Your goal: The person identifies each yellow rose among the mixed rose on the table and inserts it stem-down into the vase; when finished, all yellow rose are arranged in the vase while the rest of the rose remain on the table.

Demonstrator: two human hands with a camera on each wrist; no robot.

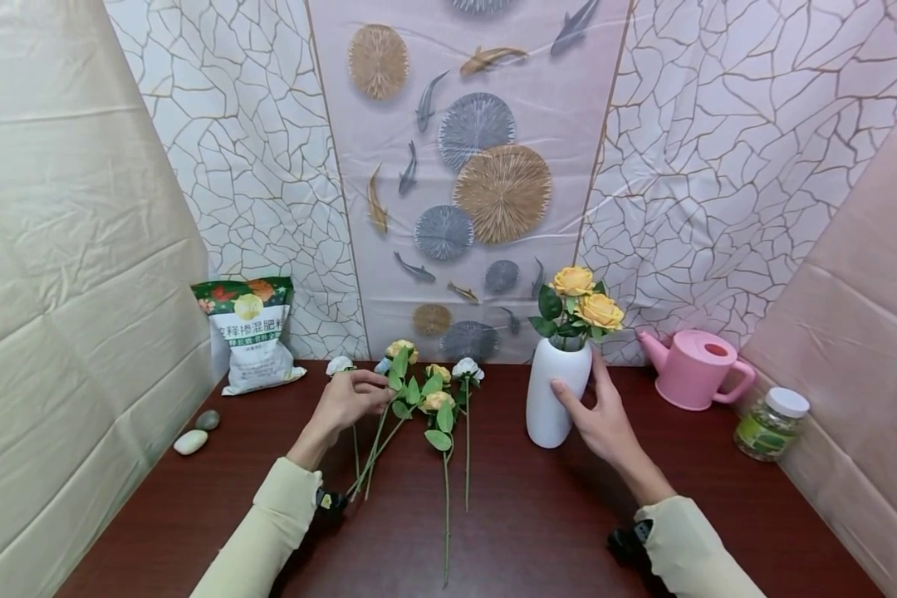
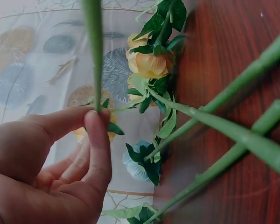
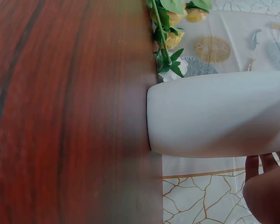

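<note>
My left hand (image 1: 353, 400) pinches a green stem (image 2: 94, 51) between thumb and index finger, as the left wrist view shows. It belongs to a yellow rose (image 1: 402, 351) among the flowers on the left-middle of the table. Around it lie more yellow roses (image 1: 438, 402) and white flowers (image 1: 467, 368), plus a pale blue one (image 2: 137, 163), their stems partly crossing. On the right, my right hand (image 1: 605, 419) holds the white vase (image 1: 547, 399) round its side, thumb in front. Two yellow roses (image 1: 598, 311) stand in the vase, which is upright on the table.
A pink watering can (image 1: 691, 370) and a lidded jar (image 1: 772, 425) stand at the right. At the back left is a fertilizer bag (image 1: 256, 340), with two stones (image 1: 190, 442) before it. Fabric walls enclose the dark red table (image 1: 538, 523).
</note>
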